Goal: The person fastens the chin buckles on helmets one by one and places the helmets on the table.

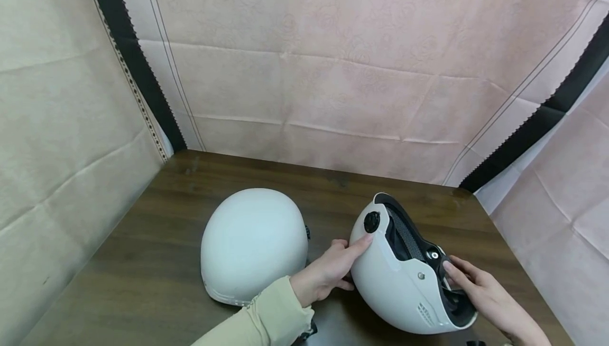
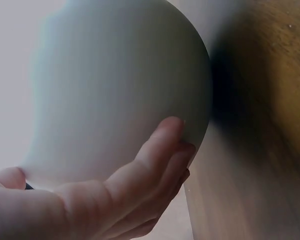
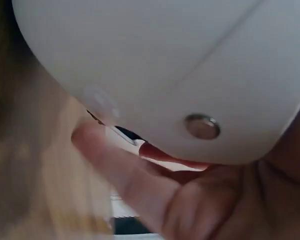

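A white helmet (image 1: 399, 293) lies tipped on its side, its dark padded opening (image 1: 406, 235) turned up and to the right. My left hand (image 1: 328, 272) holds the rounded shell, thumb close under a round black knob (image 1: 371, 222). In the left wrist view, the fingers (image 2: 150, 165) of that hand curve along the smooth shell. My right hand (image 1: 480, 290) grips the helmet's rim on the right, thumb at the black lining. A silver rivet (image 3: 202, 126) shows near the rim in the right wrist view.
A second white helmet (image 1: 254, 245) sits dome up just left of my left hand, a black part showing at its right side. Both are on a brown wooden table (image 1: 157, 261). Pale patterned cloth (image 1: 309, 71) hangs behind, with more at both sides.
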A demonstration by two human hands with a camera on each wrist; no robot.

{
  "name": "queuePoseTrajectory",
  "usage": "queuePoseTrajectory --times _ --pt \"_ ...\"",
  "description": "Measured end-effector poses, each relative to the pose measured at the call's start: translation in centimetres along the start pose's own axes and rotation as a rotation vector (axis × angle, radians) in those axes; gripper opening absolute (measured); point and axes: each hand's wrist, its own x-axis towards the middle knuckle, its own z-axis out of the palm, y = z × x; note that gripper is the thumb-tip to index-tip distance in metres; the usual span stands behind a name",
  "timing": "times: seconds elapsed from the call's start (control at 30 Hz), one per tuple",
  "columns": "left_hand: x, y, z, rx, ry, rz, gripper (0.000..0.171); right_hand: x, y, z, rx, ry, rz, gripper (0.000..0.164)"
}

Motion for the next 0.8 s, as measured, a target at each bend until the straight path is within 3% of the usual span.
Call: queuePoseTrajectory --times 0.1,0.17,0.3,0.4,0.5,0.8 --pt "0.0 0.0 0.0 0.001 -0.007 -0.007 0.089 -0.5 -0.5 -0.3 -0.083 0.108 -0.051 0.078" --pt "0.0 0.0 0.0 0.003 -0.014 -0.012 0.089 -1.4 -1.2 -0.4 -0.123 0.227 -0.115 0.071" --pt "0.0 0.0 0.0 0.011 -0.019 -0.007 0.088 -3.8 -4.0 -0.1 -0.097 0.421 -0.390 0.049" --pt "-0.1 0.1 -0.1 0.019 -0.016 0.006 0.087 -5.5 -6.8 0.6 -0.084 0.434 -0.610 0.060" --pt "-0.1 0.1 0.0 0.024 -0.024 0.013 0.086 -6.4 -8.8 1.4 -0.129 0.429 -0.735 0.073" --pt "-0.4 0.1 0.3 0.027 -0.047 0.005 0.079 -6.7 -9.5 3.0 -0.192 0.451 -0.816 0.063"
